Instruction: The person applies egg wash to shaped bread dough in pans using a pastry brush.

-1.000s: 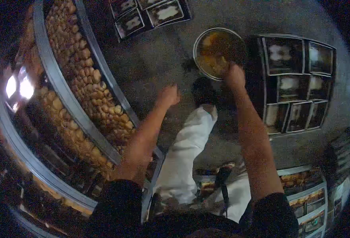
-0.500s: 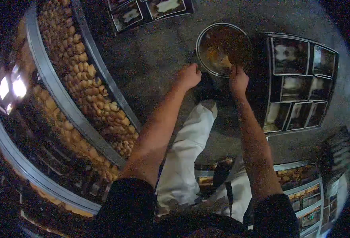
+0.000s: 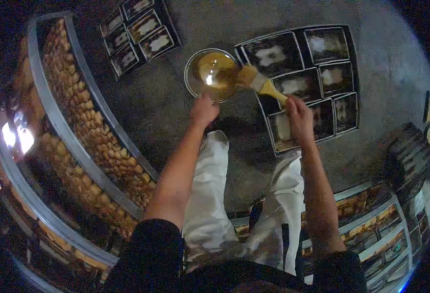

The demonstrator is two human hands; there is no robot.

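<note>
My left hand (image 3: 205,112) is closed on the near rim of a round metal bucket (image 3: 187,82). Inside the bucket is a shiny, amber, oily-looking liquid (image 3: 210,66). Fingers of my right hand (image 3: 300,117) wrap the end of a yellow handle on a wide flat brush (image 3: 269,89). Its wet, amber bristles point left, overlapping the bucket's right rim in this view. Beneath the brush and right hand lies a dark set of joined rectangular baking tins (image 3: 333,80), with light smears on their bottoms.
Another set of tins (image 3: 144,31) lies on the floor (image 3: 200,24) beyond the bucket. Along the left, metal-railed racks (image 3: 73,127) hold rows of brown baked goods. More shelves (image 3: 371,234) stand behind my legs at right, near a dark stack (image 3: 405,156).
My left hand has moved left with the bucket and now grips its rim. The brush has come out of the bucket to the right, over the tins. The view has shifted too.
</note>
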